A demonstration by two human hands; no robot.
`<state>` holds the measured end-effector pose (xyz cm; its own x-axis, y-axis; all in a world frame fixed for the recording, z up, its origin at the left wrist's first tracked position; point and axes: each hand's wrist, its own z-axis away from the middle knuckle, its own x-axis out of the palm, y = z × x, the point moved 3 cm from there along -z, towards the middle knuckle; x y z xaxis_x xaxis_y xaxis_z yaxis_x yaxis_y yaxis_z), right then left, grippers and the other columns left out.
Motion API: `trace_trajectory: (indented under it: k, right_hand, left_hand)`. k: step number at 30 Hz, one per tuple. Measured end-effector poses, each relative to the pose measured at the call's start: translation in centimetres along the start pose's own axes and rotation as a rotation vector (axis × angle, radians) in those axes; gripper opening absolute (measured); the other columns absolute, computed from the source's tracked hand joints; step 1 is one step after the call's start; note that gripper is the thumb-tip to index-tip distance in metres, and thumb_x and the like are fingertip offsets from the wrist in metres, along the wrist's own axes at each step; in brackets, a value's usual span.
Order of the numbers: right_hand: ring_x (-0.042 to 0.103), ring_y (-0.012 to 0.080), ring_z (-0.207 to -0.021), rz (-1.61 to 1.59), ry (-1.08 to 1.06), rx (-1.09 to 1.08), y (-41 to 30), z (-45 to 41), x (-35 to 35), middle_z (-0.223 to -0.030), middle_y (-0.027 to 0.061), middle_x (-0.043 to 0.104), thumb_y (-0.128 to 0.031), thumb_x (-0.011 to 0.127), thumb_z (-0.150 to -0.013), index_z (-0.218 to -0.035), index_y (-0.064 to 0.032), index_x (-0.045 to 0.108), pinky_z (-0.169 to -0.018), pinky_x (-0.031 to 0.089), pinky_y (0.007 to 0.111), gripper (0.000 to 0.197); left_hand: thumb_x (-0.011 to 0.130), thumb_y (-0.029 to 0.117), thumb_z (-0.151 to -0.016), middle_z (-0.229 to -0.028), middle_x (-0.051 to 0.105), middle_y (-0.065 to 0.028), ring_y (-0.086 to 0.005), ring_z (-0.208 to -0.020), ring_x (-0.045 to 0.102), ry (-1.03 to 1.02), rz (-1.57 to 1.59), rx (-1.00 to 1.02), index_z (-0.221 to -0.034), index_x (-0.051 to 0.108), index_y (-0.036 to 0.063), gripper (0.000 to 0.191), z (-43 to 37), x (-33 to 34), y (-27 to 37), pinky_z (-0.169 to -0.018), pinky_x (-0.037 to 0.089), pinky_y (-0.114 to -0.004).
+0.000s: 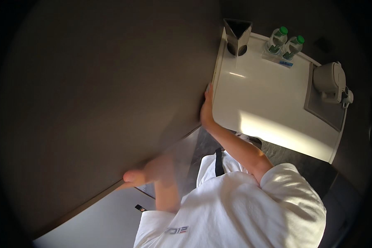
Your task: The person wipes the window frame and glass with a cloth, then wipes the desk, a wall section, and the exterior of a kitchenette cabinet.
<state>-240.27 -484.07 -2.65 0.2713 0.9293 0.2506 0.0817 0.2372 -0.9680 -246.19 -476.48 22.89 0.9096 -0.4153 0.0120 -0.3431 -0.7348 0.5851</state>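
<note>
A large dark brown flat panel (105,93) fills the left and upper part of the view. My left hand (145,172), blurred, grips the panel's lower edge, with its thumb over the edge and its other fingers mostly hidden. Against the panel's right side rests my right hand (206,108), fingers pointing away from me, in the narrow space beside a white tabletop (266,93). How far its fingers curl around the panel is hidden.
On the tabletop stand a triangular holder (243,38), two green-capped water bottles (277,40) and an electric kettle (327,77) on a grey tray (322,111). A white cup (348,97) sits beside the kettle. A white surface (96,217) lies at lower left, near a small dark object (140,208).
</note>
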Motion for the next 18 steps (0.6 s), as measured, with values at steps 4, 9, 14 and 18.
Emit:
trace_trajectory:
  k: [4,9,14,18]
  right_hand:
    - [0.032,0.0277,-0.145,0.051,-0.018,0.350,3.4,4.8,-1.1,-0.159,0.0152,0.033,-0.040,0.031,-0.110,-0.161,-0.0050,0.025,-0.122,0.019,0.037,0.062]
    - [0.040,0.0247,-0.139,-0.324,0.176,0.396,6.7,-6.2,-3.8,-0.154,0.0134,0.042,-0.040,0.029,-0.112,-0.162,-0.0057,0.022,-0.120,0.025,0.034,0.061]
    - [0.050,0.0209,-0.130,-0.170,0.230,0.283,9.5,-5.8,-3.9,-0.149,0.0111,0.050,-0.035,0.031,-0.111,-0.160,-0.0092,0.030,-0.112,0.038,0.033,0.055]
    - [0.040,0.0353,-0.146,0.321,0.022,0.408,7.3,5.7,-5.8,-0.153,0.0170,0.047,-0.007,0.042,-0.103,-0.153,-0.0077,0.042,-0.119,0.034,0.039,0.050]
  left_hand:
    - [0.037,0.057,-0.103,-0.146,0.040,-0.0183,-0.0253,-0.129,0.047,-0.068,0.012,-0.001,-0.149,0.032,-0.0023,0.075,-0.1,-0.1,-0.4,-0.103,0.045,-0.038]
    - [0.036,0.054,-0.104,-0.141,0.044,-0.0182,-0.0246,-0.125,0.050,-0.018,-0.049,0.086,-0.145,0.036,-0.0042,0.071,0.0,-0.2,-0.4,-0.098,0.046,-0.038]
    - [0.041,0.052,-0.104,-0.130,0.050,-0.0163,-0.0223,-0.115,0.053,0.000,0.020,0.143,-0.138,0.041,-0.0064,0.068,-0.1,0.1,-0.3,-0.093,0.045,-0.036]
    - [0.045,0.044,-0.105,-0.130,0.052,-0.0143,-0.0221,-0.115,0.054,-0.087,0.237,0.027,-0.140,0.041,-0.0063,0.061,0.8,-1.7,-2.1,-0.094,0.045,-0.036]
